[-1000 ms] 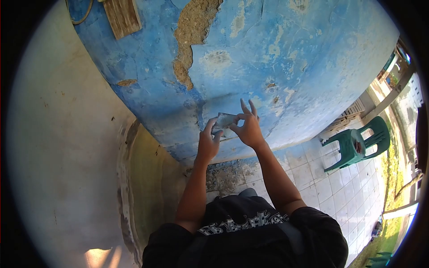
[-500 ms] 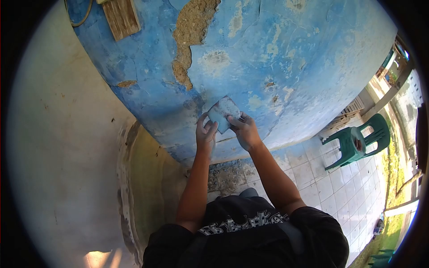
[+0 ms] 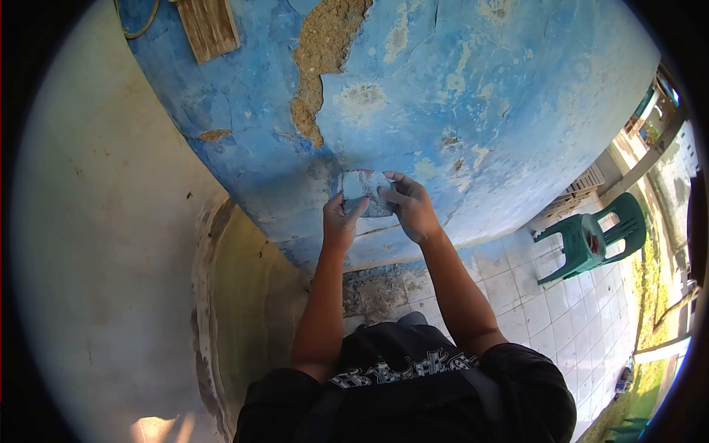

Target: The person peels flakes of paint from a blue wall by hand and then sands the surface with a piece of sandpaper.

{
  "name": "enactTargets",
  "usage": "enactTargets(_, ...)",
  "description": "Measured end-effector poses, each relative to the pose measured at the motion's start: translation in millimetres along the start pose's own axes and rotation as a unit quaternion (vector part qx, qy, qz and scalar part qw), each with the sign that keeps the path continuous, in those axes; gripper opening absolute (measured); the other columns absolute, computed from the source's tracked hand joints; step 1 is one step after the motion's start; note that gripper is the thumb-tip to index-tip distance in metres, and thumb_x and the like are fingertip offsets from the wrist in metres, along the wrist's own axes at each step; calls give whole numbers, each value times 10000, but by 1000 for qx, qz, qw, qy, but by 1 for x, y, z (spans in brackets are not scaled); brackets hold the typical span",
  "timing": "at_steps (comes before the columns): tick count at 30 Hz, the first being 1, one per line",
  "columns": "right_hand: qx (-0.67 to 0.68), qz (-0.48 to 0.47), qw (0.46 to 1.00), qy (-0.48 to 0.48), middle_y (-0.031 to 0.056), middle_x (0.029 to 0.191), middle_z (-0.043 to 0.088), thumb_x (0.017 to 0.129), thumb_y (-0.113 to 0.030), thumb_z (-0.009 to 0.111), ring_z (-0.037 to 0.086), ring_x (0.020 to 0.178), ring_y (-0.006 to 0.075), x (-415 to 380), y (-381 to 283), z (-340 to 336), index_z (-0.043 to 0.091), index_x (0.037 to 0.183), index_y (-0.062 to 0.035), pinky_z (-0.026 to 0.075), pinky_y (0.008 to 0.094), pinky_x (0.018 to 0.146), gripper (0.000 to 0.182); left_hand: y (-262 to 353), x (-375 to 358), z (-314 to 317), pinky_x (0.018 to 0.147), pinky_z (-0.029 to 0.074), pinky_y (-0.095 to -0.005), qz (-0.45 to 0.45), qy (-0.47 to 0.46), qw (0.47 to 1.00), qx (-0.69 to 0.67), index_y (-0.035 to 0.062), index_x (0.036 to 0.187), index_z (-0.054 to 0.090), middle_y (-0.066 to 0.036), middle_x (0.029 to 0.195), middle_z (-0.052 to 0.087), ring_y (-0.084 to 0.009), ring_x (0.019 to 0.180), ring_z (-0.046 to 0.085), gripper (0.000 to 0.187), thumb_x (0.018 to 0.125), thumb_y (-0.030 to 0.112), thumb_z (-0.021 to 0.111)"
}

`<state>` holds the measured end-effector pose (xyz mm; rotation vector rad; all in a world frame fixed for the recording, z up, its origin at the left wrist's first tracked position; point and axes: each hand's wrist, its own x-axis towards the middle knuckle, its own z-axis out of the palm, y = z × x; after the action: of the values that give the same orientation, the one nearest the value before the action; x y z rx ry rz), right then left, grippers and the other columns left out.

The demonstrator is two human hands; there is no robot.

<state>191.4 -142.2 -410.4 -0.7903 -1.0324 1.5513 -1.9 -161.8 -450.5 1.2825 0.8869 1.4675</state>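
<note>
A dusty, roughly square piece of sandpaper [image 3: 360, 184], pale blue-grey with reddish-brown marks, is held in front of the wall. My left hand [image 3: 340, 224] pinches its left lower side, with the thumb lying on the near face. Gripping the opposite side is my right hand [image 3: 415, 213], its thumb on the face and its fingers partly behind the sheet. Behind both hands stands the blue wall [image 3: 428, 96], scuffed with whitish patches. Bare brown render [image 3: 325, 55] shows above the hands where paint has come away.
A plain pale wall [image 3: 111, 184] curves along the left. To the right, a green plastic chair [image 3: 583, 244] with a dark item on its seat stands on white floor tiles [image 3: 532, 314]. A wooden board [image 3: 207, 29] is fixed at the upper left of the blue wall.
The sandpaper has turned from a tilted, corner-up position to nearly level, and its visible face looks different. My right hand has shifted slightly right; both hands keep hold.
</note>
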Motion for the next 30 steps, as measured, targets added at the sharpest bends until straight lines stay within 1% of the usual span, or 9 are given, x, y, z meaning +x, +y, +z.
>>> enactTargets(3,194,-13,980,34,68,1112,698,1021,-41,756,663,975,131,-6,7,29,548,1450,47,536,293,814,484,-2,-9,14,915,526,-353,-56,70,992,-85,-39,1265,717,-98,1161,769,-164,1030,687,285,1013,89,754)
enactTargets(5,171,-25,985,28,108,1198,701,1042,-42,725,687,1060,187,-8,22,31,515,1470,53,552,336,928,486,-11,-12,34,893,518,-327,96,87,963,-237,-45,1258,713,-88,1146,763,-143,1035,675,276,1025,96,755)
enactTargets(8,120,-41,992,11,140,1265,708,1059,-68,711,712,1140,245,-6,44,28,513,1445,41,570,389,1019,447,-7,-14,34,837,497,-299,66,136,977,-154,-43,1226,720,-69,1085,752,-110,980,653,248,1040,118,755)
enactTargets(13,-432,-146,877,148,265,1331,704,936,-141,842,669,1294,311,-5,27,14,575,1314,-3,532,435,1055,483,3,-14,7,700,461,-309,24,132,990,40,-45,1164,731,-46,918,721,-73,796,581,251,1072,188,737)
enactTargets(16,-514,-327,784,116,322,1488,631,898,-167,869,536,1456,405,-3,17,15,588,1413,-11,449,483,1169,607,5,-16,4,686,472,-328,50,117,985,121,-43,1190,731,-76,892,727,-115,755,596,266,1082,199,717)
enactTargets(20,-432,-259,855,121,330,1640,486,859,-145,883,328,1574,486,-10,-2,38,582,1511,-17,347,562,1247,729,-3,-15,1,685,481,-358,73,99,978,171,-33,1229,736,-120,911,740,-180,742,616,262,1080,180,703)
enactTargets(23,-500,-293,806,120,318,1595,543,867,-158,887,432,1531,464,-13,-9,36,510,1610,-9,394,555,1217,846,-1,-18,-3,699,487,-361,66,77,977,187,-31,1236,735,-133,932,747,-188,762,633,262,1078,175,703)
enactTargets(25,-394,-238,888,18,301,1334,719,890,-147,885,675,1267,342,-14,-14,34,610,1486,31,529,464,1064,680,3,-20,-7,711,492,-357,53,60,978,192,-30,1234,733,-133,938,747,-183,779,645,262,1076,176,706)
enactTargets(30,-261,-121,958,-3,121,903,760,922,-84,856,664,829,160,-9,-8,34,722,1213,38,548,354,784,343,10,-17,8,720,511,-369,59,134,984,-99,-60,1223,718,-61,957,748,-155,806,647,289,1039,156,769)
